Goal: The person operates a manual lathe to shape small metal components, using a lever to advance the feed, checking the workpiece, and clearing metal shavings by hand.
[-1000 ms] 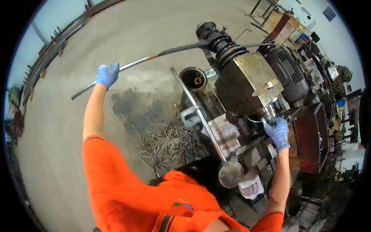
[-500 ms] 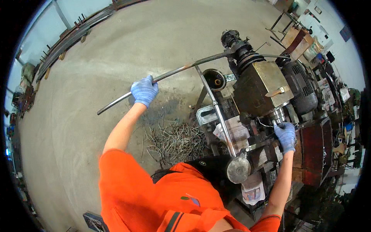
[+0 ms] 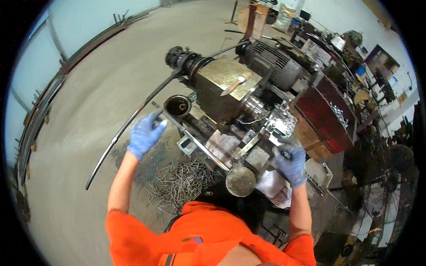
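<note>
My left hand [image 3: 144, 135], in a blue glove, is off the long metal bar [image 3: 116, 139]. Its thumb and fingers are apart, close to the upper end of the shorter steel lever [image 3: 202, 148]. The lever slants down to a round metal disc [image 3: 240, 181] at the machine's front. My right hand [image 3: 290, 166], gloved with darkened fingertips, is curled beside a shiny metal block [image 3: 281, 123] on the machine bed. What its fingers hold, if anything, is hidden. Left of the block, a round steel chuck [image 3: 254, 107] sticks out of the brass-coloured headstock [image 3: 228, 77].
A heap of thin metal rods [image 3: 184, 181] lies on the floor by the machine. Behind the headstock is a dark motor [image 3: 275, 64]. To the right stands a red metal bin [image 3: 326, 117] with small pieces inside. A round pot [image 3: 177, 106] sits beside the machine.
My left hand has let go of the long bar, which has swung. My right hand has moved from the chuck to beside the metal block. The view has turned rightward.
</note>
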### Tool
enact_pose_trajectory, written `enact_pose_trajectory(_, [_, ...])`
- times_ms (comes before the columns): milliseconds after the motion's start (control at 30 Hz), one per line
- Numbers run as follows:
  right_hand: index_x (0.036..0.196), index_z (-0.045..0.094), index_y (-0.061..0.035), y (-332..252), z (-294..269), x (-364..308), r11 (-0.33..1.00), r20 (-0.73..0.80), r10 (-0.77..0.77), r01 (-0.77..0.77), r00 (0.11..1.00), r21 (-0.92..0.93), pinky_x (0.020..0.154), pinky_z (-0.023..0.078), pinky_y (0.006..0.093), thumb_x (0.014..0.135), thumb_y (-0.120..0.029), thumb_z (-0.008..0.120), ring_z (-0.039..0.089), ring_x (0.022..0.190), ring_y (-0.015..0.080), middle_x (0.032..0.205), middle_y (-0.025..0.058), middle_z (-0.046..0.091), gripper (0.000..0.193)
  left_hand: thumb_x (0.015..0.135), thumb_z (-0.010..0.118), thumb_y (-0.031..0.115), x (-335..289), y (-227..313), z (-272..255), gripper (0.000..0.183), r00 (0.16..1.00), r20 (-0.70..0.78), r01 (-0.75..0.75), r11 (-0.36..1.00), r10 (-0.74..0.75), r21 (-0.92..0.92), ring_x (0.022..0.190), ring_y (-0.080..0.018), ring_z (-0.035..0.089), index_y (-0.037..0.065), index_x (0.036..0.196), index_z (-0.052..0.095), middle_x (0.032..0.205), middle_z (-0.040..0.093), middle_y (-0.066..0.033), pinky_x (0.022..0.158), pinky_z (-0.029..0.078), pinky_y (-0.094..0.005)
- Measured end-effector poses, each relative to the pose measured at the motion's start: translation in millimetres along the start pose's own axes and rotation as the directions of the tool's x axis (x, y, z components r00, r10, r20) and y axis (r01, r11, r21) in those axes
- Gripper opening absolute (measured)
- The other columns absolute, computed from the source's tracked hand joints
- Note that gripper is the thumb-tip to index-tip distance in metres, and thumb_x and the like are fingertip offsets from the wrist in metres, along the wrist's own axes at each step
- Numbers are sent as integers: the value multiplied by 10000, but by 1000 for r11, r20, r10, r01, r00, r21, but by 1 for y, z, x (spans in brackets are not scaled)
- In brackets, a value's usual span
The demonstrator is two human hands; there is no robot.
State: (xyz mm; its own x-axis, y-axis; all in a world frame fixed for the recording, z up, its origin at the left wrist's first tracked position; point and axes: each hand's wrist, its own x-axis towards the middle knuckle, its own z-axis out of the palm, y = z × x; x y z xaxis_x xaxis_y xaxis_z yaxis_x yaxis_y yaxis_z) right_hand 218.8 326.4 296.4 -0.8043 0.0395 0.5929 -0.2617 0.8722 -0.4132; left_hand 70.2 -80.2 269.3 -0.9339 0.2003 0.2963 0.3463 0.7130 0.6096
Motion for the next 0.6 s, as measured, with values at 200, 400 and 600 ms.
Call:
enact_pose_trajectory(200, [679,641,-90,5,-13,-95,992,53,98,-93,994,-86,758,484,367,667,-164,731,607,833,303,854,92,658,117,825,574,458,87,104,77,522,935,-169,-303,949,313,80,710,-286,637,151,1245,528,848,659,-100,653,498,-392])
enact_pose_trajectory(400, [687,669,-36,4,-28,-182,874,132,485,-482,864,-55,715,489,367,689,-152,732,627,739,298,786,124,667,132,765,647,295,96,94,119,471,865,-115,-468,869,488,162,729,-288,645,127,1197,562,903,657,-136,646,508,-383])
enact_pose_trajectory(600, [681,662,-15,11,-30,-210,837,44,547,-544,836,-59,694,483,348,699,-140,726,630,712,282,744,126,660,142,755,654,312,97,115,111,565,851,-50,-500,836,522,225,671,-300,627,126,1268,509,861,646,-132,612,501,-395])
